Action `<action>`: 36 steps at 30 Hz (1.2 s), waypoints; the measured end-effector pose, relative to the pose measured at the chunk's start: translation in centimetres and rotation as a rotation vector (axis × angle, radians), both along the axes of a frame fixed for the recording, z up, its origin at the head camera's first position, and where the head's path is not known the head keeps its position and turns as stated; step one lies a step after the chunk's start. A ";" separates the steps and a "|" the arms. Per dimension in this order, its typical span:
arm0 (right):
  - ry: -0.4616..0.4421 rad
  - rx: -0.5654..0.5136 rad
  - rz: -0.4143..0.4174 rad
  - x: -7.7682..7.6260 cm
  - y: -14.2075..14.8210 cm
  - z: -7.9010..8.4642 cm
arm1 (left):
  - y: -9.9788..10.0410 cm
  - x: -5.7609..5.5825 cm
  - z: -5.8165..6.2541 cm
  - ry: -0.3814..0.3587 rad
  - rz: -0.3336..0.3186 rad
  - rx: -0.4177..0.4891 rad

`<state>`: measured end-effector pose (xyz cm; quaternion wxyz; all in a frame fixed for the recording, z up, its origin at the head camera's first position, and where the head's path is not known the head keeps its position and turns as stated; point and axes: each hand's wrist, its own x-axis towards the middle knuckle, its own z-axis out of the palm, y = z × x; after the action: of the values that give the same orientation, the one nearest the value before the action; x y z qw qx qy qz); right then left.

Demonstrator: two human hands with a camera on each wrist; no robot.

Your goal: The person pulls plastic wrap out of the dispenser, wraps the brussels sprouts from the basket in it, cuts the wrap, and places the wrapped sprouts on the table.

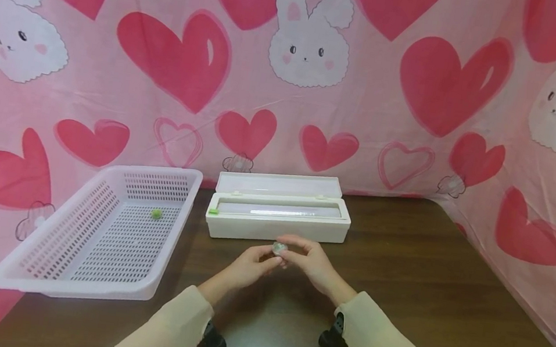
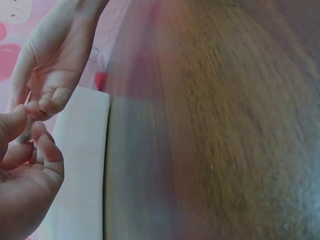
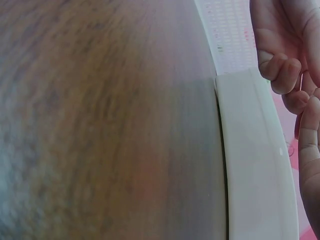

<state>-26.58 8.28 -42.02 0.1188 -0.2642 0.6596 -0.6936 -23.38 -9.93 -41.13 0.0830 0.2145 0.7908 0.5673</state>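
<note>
A small, round, shiny clear-and-greenish thing is held between both hands in front of the long white box; I cannot tell its kind. My left hand pinches it from the left with thumb and fingertips. From the right, my right hand grips it between thumb and index finger. In the left wrist view, the fingertips of the left hand and right hand meet, mostly hiding the thing. Just beyond the hands, the white box stands with its lid raised and a green tab at its left end.
A white perforated basket stands on the left of the dark wooden table, with a small green piece inside. Behind and beside the table hangs a pink cloth printed with hearts and rabbits.
</note>
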 end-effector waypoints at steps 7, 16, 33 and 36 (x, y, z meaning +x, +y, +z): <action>-0.004 -0.021 0.002 0.0 0.1 0.3 | 0.0 -0.2 0.1 0.045 0.000 -0.027; 0.008 -0.011 -0.016 -0.2 0.8 1.1 | -0.1 -0.4 0.6 0.124 0.031 -0.076; -0.012 -0.060 -0.038 -0.7 2.2 2.2 | -1.9 -1.6 2.5 0.181 0.184 -0.178; -0.020 -0.060 -0.050 -0.8 2.5 2.3 | -2.4 -1.9 2.9 0.203 0.234 -0.193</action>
<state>-27.42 10.76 -39.74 0.0999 -0.2441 0.6438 -0.7183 -25.26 -12.33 -38.19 -0.0437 0.1681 0.8654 0.4700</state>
